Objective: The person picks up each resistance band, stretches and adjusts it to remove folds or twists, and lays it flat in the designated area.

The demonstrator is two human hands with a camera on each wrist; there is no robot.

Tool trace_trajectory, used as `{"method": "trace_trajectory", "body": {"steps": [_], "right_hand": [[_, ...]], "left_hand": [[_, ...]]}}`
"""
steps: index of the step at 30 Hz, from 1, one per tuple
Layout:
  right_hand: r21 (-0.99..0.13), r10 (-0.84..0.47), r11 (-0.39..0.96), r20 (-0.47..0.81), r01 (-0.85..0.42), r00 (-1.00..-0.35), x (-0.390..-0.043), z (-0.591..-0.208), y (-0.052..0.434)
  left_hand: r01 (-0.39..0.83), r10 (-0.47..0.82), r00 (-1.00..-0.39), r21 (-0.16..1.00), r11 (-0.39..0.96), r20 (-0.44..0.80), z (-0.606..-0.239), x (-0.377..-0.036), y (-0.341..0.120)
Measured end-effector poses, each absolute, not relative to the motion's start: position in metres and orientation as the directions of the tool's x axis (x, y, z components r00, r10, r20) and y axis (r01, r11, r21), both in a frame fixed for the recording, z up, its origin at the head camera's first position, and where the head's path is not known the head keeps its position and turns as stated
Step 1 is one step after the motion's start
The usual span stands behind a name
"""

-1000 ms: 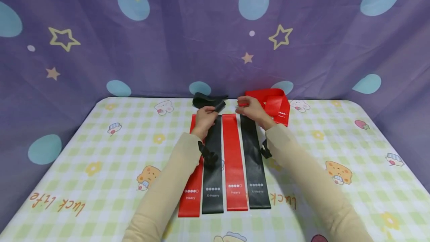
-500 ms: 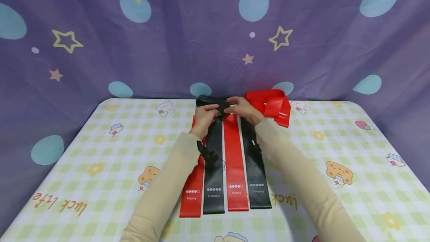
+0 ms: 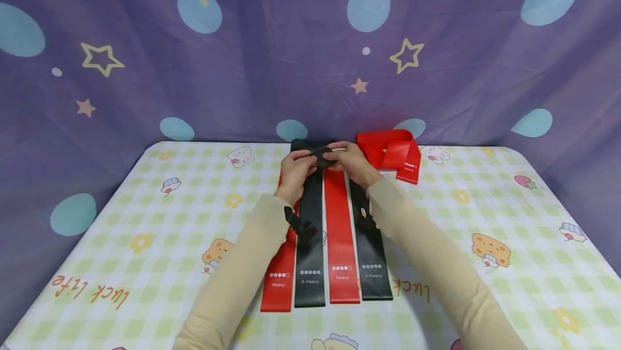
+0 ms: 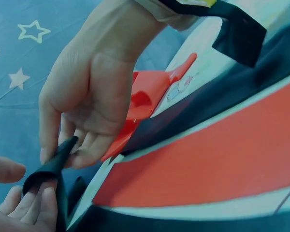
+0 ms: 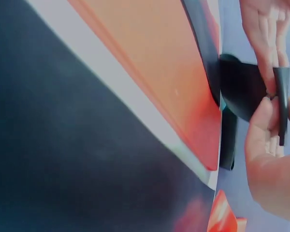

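Observation:
A black resistance band is stretched between my two hands near the table's far edge. My left hand holds its left end, the fingers reaching inside the fold in the left wrist view. Thumb and fingers of my right hand pinch the band's other side. In the right wrist view the held band stands edge-on between both hands' fingertips. Below lie flat bands side by side: a left red band, a black band, a middle red band and a right black band, with upper ends partly hidden.
A loosely folded red band lies at the back right, beside my right hand. The checked tablecloth covers the table, and a purple curtain hangs right behind its far edge.
My right hand has moved left from near the red folded band and taken hold of the black band. The black band's loose part now stands behind my hands. The flat bands stay put.

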State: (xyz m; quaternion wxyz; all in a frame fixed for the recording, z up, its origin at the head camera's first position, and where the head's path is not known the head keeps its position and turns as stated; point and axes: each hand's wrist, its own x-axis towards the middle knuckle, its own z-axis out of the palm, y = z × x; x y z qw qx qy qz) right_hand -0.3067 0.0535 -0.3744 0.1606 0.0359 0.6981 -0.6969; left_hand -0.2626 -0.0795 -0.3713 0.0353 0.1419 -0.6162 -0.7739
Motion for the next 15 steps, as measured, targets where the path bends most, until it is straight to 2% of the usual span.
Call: {"method": "trace_trajectory", "body": {"steps": [4,15], "right_hand": [[-0.954,-0.151,-0.040,-0.287,0.296,-0.946,-0.298,-0.375,0.051],[-0.946,-0.154,-0.036,-0.313,0.322,-0.937,-0.272,-0.378,0.054]], "left_hand": [[-0.124,-0.253,-0.945,0.942,-0.312,-0.208,-0.374,-0.262,-0.074],[-0.147,-0.267,-0.926,0.908,-0.393,-0.266,-0.381,-0.260,-0.070]]}}
